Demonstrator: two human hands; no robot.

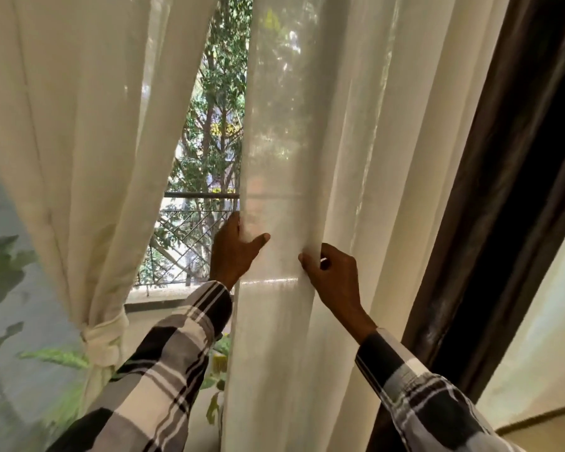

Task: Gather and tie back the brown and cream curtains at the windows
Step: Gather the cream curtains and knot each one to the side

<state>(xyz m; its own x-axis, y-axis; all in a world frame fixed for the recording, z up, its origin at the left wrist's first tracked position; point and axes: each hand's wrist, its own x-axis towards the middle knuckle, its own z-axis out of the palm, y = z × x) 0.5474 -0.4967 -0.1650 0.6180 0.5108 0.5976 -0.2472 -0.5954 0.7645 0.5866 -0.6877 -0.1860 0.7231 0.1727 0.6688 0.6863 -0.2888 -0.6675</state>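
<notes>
Holding the right-hand cream curtain (pixel 323 141) at its inner edge, my left hand (pixel 234 252) has its fingers tucked behind the sheer cloth while the thumb lies across the front, so the hem is caught between them. My right hand (pixel 331 275) is just beside it, a little lower and further into the panel, its grip narrow and pinching a fold of the same fabric between curled fingers and thumb. Both plaid sleeves (pixel 163 363) reach up from the bottom of the view.

This curtain hangs loose and full from top to bottom, with light coming through it. Touching its outer side is the brown curtain (pixel 509 197), a dark band that slants down along the right.

The left cream curtain (pixel 79 125) is already gathered (its folds narrow to a bunch low on the left), bound with a tie (pixel 103 334) of matching cream cloth. Between the two cream panels the window (pixel 209 151) shows green trees and a metal railing (pixel 190 236) outside. Leaves of a plant (pixel 4 265) show faintly at the far left.
</notes>
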